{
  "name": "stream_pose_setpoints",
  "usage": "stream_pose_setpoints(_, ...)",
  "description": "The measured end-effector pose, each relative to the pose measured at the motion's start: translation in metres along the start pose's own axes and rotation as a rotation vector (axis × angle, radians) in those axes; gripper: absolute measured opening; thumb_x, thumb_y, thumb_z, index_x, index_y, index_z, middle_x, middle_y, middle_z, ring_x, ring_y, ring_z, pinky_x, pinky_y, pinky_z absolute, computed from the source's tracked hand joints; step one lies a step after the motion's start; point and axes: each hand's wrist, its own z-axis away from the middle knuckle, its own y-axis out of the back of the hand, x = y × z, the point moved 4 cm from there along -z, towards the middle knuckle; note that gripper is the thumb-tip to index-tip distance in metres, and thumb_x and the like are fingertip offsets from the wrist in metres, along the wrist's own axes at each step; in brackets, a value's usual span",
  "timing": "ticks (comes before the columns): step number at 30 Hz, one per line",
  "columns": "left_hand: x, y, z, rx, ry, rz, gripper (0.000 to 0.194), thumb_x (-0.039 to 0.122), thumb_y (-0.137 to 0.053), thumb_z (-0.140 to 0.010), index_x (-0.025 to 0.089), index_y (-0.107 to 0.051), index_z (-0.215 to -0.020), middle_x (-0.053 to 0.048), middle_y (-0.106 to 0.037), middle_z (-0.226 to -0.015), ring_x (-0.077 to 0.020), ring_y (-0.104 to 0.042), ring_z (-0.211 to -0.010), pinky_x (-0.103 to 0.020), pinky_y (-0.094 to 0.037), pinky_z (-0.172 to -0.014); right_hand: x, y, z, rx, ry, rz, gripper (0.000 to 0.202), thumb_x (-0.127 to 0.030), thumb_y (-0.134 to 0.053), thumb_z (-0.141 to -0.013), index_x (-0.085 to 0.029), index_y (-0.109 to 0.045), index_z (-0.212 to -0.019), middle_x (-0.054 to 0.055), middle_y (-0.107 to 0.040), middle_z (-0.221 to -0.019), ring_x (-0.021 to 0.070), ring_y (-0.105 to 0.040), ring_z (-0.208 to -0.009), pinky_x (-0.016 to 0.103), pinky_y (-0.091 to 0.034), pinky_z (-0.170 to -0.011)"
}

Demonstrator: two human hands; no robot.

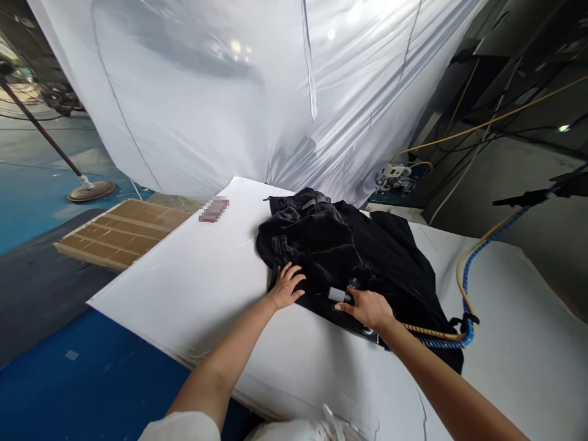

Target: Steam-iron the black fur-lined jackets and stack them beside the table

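The left hand [285, 288] rests open, fingers spread, on the near-left edge of the black garment [316, 236], which lies just beyond both hands on the white surface [184, 275], its length slanting from far left to near right. Over its near edge, the right hand [367, 306] grips a grey-and-black tool [339, 294], grey end toward the left hand.

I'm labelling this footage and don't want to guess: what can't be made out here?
All in the head view:
- Grey-and-black tool: full shape partly covered by the right hand.
- Black garment: underside hidden by its upper layers.
- Reddish item: identity lost to pixelation.
- Behind the white sheeting: blocked by it.
- Right arm: upper part cut off by the bottom edge.
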Motion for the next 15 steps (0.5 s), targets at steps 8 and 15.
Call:
stream_pose_setpoints(8, -0.034, 0.018, 0.031, 0.237, 0.288, -0.053, 0.023, 0.024, -0.057, -0.074, 0.029, -0.060, -0.096, -0.004, -0.042, -0.114, -0.0233, -0.036, -0.110, -0.048, -0.025, -0.099, -0.024, -0.001, -0.014, -0.028, -0.057, -0.045, 0.072, -0.077, -0.022, -0.071, -0.023, -0.056, -0.106, 0.010, -0.067, -0.089, 0.0288, -0.061, -0.085, 0.036, -0.043, -0.066)
stream_pose_setpoints(15, -0.074, 0.035, 0.013, 0.344, 0.772, 0.467, 0.051, 0.021, -0.063, -0.068, 0.019, -0.039, -0.112, -0.004, -0.054, -0.096, -0.0160, -0.053, -0.090, -0.033, -0.041, -0.083, -0.044, 0.003, -0.023, -0.020, -0.080, -0.091, 0.070, -0.076, -0.023, -0.072, -0.025, -0.053, -0.109, 0.008, -0.067, -0.087, 0.0292, -0.061, -0.085, 0.037, -0.043, -0.064)
